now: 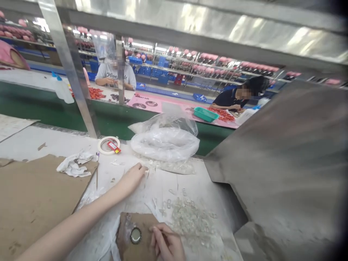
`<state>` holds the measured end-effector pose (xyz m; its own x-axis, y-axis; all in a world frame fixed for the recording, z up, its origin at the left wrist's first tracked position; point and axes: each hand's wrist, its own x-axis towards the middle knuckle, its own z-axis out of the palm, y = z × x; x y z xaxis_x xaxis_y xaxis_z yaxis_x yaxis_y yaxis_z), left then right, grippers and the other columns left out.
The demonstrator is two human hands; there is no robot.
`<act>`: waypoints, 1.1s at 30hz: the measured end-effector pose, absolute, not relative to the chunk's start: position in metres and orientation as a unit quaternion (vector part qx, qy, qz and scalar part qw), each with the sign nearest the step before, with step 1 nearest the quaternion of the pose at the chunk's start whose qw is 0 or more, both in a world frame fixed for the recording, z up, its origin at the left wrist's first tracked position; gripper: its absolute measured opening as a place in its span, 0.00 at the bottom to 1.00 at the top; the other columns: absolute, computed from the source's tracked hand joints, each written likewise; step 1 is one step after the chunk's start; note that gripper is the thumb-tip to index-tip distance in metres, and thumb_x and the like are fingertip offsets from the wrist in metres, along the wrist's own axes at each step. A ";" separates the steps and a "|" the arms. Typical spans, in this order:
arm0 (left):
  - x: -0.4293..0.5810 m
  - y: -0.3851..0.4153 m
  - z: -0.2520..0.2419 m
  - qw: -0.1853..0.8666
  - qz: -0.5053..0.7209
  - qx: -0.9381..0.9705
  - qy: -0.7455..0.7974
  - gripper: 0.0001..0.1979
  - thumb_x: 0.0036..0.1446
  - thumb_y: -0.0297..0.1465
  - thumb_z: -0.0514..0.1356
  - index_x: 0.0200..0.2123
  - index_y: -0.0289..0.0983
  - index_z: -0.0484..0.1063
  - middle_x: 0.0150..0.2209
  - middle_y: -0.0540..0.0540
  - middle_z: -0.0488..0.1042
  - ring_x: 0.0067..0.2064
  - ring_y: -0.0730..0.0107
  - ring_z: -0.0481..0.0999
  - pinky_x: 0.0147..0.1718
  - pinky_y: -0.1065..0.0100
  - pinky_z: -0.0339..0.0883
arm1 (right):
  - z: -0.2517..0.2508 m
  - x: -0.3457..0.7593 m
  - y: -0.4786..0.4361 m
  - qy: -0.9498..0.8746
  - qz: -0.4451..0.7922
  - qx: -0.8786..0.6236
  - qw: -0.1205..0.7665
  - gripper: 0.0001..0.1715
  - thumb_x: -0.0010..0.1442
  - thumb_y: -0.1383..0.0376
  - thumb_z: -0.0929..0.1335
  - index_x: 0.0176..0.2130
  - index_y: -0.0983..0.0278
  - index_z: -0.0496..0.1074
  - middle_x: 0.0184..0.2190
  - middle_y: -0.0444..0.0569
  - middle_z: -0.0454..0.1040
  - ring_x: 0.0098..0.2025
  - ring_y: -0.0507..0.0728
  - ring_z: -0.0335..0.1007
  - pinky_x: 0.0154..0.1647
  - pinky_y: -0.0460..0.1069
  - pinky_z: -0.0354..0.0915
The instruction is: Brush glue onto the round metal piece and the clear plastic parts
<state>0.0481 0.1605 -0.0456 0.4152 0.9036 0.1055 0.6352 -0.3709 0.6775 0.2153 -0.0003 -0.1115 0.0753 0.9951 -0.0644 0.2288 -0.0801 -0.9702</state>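
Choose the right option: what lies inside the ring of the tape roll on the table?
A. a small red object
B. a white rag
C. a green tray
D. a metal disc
A: a small red object lies across the ring of the tape roll, behind the left hand.

Bright overhead light, glare on the steel beam [190,21], blurred edges, dark right corners.

Near left, matt brown cardboard sheet [32,195]; a crumpled white cloth [74,165] on it. Far centre, glossy clear plastic bag [165,141]. Right, dull grey metal chute [285,156], scuffed.
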 end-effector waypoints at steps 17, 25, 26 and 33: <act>0.006 0.014 -0.019 0.581 0.457 0.473 0.479 0.17 0.61 0.27 0.59 0.33 0.53 0.87 0.44 0.51 0.85 0.33 0.72 0.83 0.35 0.73 0.79 | -0.101 0.197 -0.008 -0.631 0.408 -0.559 0.350 0.27 0.73 0.48 0.55 0.30 0.58 0.66 0.23 0.43 0.67 0.26 0.58 0.63 0.31 0.52 0.58; 0.015 0.010 -0.003 0.631 0.475 0.390 0.473 0.05 0.51 0.34 0.74 0.33 0.49 0.88 0.42 0.48 0.86 0.31 0.69 0.84 0.30 0.75 0.80 | -0.085 0.190 -0.005 -0.567 0.448 -0.564 0.400 0.30 0.69 0.42 0.61 0.26 0.59 0.66 0.21 0.42 0.63 0.25 0.57 0.59 0.29 0.52 0.54; 0.017 0.009 -0.001 0.624 0.486 0.384 0.477 0.05 0.52 0.38 0.74 0.35 0.49 0.88 0.39 0.49 0.86 0.28 0.71 0.83 0.27 0.75 0.79 | -0.080 0.191 -0.005 -0.550 0.458 -0.564 0.414 0.30 0.68 0.42 0.61 0.26 0.59 0.66 0.20 0.41 0.63 0.24 0.56 0.59 0.28 0.51 0.55; 0.021 0.003 0.008 0.529 0.564 0.477 0.418 0.09 0.64 0.38 0.66 0.47 0.53 0.82 0.35 0.55 0.87 0.32 0.74 0.86 0.33 0.80 0.80 | -0.005 0.188 -0.002 -0.408 0.527 -0.465 0.583 0.22 0.71 0.48 0.63 0.32 0.58 0.71 0.17 0.39 0.65 0.20 0.53 0.58 0.22 0.46 0.57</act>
<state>0.0215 0.0031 0.0079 0.0149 0.9954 0.0951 -0.1970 -0.0904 0.9762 0.1876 -0.0022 -0.0054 0.1117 0.9936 -0.0138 -0.2350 0.0130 -0.9719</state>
